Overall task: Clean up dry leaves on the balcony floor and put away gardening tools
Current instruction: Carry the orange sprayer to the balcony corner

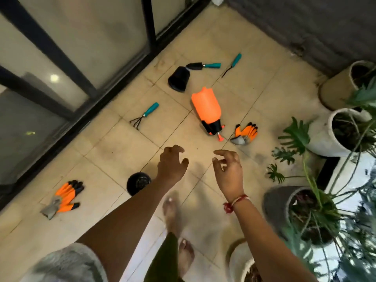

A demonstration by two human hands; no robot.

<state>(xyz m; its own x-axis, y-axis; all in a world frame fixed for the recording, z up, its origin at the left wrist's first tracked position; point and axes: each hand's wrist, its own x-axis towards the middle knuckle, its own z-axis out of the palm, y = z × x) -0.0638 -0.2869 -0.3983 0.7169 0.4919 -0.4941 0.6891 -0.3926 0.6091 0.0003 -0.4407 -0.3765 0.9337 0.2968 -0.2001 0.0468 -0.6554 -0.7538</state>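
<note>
An orange spray bottle (207, 107) lies on its side on the tiled balcony floor (101, 151), nozzle toward me. My left hand (172, 164) and my right hand (228, 171) hover side by side just short of it, fingers spread, both holding nothing. Orange gloves (245, 133) lie right of the nozzle, and a second pair of gloves (65, 196) lies at the lower left. A teal-handled hand rake (144, 116), a trowel (203, 66) and a thin weeder (232, 65) lie farther off.
A black pot (179, 79) lies tipped beside the trowel, and another small black pot (138, 183) stands under my left forearm. Potted plants (343, 133) crowd the right side. A glass sliding door (71, 58) runs along the left. My bare feet (173, 212) are below.
</note>
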